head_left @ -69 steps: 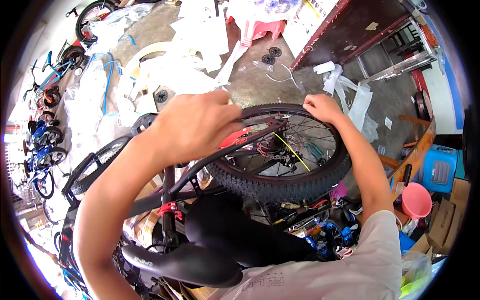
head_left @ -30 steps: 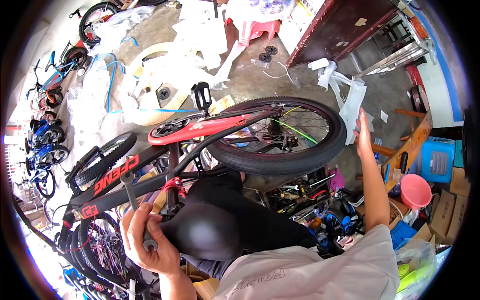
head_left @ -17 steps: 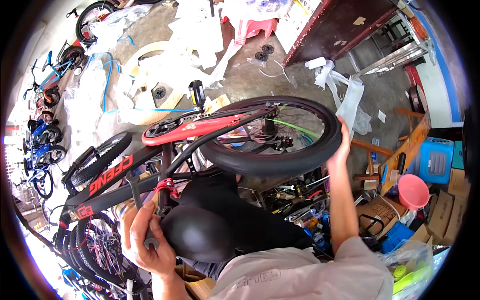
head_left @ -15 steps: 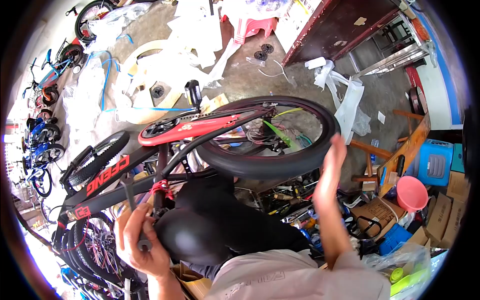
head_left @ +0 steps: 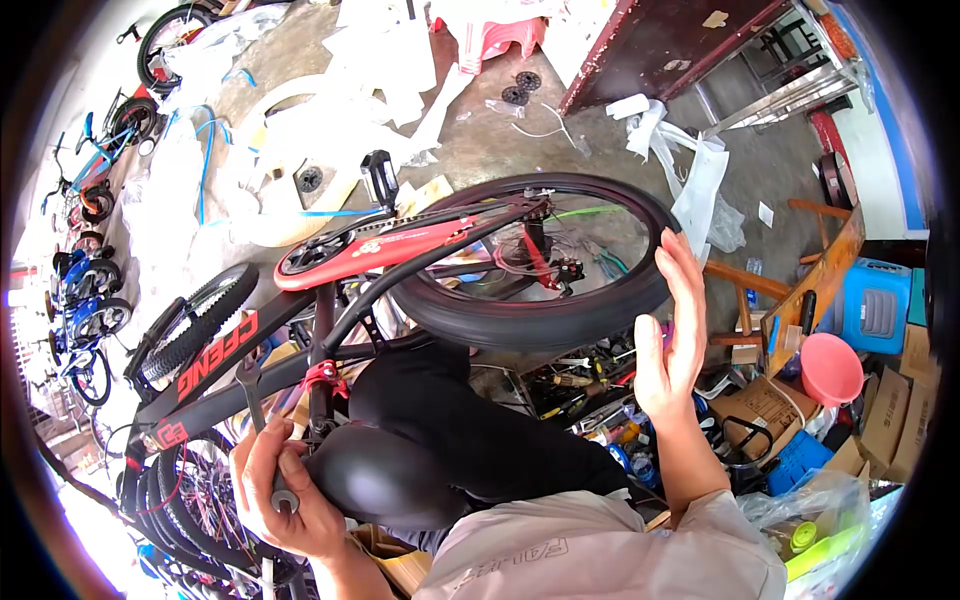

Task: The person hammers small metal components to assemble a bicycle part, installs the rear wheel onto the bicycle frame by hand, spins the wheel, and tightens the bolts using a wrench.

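A black bicycle with a red chain guard (head_left: pixel 350 262) lies tilted on its side across my legs. My left hand (head_left: pixel 280 485) is closed around a metal wrench (head_left: pixel 252 388), held above the frame tube (head_left: pixel 235 345); the other end of the wrench shows below my fingers. At the right edge of the rear wheel (head_left: pixel 560 328), my right hand (head_left: pixel 675 335) has its fingers stretched out and thumb apart, with nothing in it. It is close to the tyre; whether it touches cannot be made out. The wheel's spokes look blurred.
Loose tools (head_left: pixel 570 385) lie in a heap beyond my knee. To the right are a pink bucket (head_left: pixel 831 369), a blue plastic stool (head_left: pixel 872 305) and cardboard boxes (head_left: pixel 885 425). More bicycles (head_left: pixel 95 280) stand at the left. Cardboard and plastic wrapping (head_left: pixel 300 130) litter the floor.
My right hand has gone from a blurred swipe to a steadier pose with the thumb spread. Coloured parts inside the rear wheel look shifted. My left hand keeps the wrench nearly in place.
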The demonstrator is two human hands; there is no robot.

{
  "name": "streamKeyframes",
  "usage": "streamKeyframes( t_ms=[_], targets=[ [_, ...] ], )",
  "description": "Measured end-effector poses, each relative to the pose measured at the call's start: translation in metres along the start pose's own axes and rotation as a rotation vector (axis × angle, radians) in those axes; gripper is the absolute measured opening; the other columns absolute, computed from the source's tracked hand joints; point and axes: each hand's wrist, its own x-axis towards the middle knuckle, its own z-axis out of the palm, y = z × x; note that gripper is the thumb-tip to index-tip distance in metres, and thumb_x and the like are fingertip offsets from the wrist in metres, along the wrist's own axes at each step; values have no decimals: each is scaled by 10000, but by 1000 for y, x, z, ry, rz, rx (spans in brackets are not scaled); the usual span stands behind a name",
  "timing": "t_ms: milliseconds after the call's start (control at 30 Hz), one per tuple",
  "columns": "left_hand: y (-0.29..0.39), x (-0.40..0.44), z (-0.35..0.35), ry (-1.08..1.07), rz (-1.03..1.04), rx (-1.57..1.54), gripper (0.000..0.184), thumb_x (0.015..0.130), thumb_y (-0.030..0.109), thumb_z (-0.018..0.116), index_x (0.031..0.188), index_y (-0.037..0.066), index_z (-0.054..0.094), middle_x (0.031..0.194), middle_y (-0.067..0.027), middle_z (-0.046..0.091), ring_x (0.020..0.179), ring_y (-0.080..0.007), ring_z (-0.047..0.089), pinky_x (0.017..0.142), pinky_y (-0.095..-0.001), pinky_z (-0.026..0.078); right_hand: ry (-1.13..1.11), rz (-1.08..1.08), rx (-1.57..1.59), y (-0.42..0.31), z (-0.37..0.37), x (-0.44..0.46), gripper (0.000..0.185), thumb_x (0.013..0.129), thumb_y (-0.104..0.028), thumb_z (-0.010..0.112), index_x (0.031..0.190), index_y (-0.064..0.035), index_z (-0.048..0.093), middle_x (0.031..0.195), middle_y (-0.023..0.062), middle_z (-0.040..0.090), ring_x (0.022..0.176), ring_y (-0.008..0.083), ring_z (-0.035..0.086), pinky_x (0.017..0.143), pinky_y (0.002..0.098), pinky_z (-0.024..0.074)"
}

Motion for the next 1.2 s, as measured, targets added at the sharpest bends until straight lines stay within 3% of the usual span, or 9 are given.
streamKeyframes(
  t_ms=[367,700,800,1200],
  targets=[
    [6,2,3,19,-39,7,201,1009,97,613,1111,-68,671,941,-196,692,708,-207,618,647,-298,506,-25,23,-27,11,4,5,475,954,-202,628,1374,12,568,1462,208,550,1420,418,457,1203,568,257],
    [2,0,3,26,-45,25,224,1010,102,608,1130,-73,681,923,-191,693,710,-199,612,642,-290,497,6,76,-33,28,-2,4,428,968,-151,609,1360,20,575,1449,202,563,1399,387,486,1189,501,310],
    [0,-2,3,36,-42,12,225,1010,96,605,1132,-78,679,922,-191,692,710,-197,610,640,-290,497,30,122,15,37,-3,1,400,984,-116,597,1366,0,576,1447,198,565,1394,370,495,1176,447,342],
    [0,-2,4,48,-66,-2,237,1014,104,595,1128,-90,671,921,-194,682,706,-190,603,631,-279,494,114,391,93,88,-1,-9,364,1055,-205,559,1366,-18,586,1455,138,575,1374,250,516,1171,374,350]
  ],
)
